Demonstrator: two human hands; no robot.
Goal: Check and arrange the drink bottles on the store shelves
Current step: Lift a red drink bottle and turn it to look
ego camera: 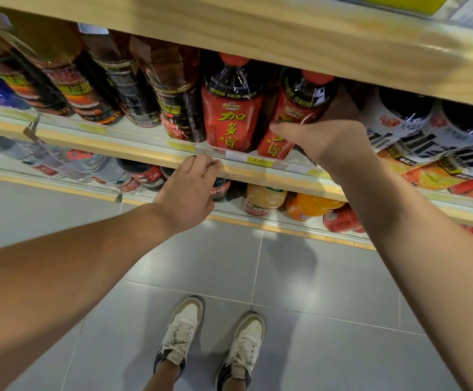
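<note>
The right hand (324, 138) wraps its fingers round a tilted red bottle (296, 105) on the shelf (133, 149), just beside a second red bottle (231, 114). The left hand (190, 193) grips the shelf's front edge with curled fingers.

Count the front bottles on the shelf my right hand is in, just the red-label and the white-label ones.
red-label bottles: 2
white-label bottles: 2
total: 4
</note>
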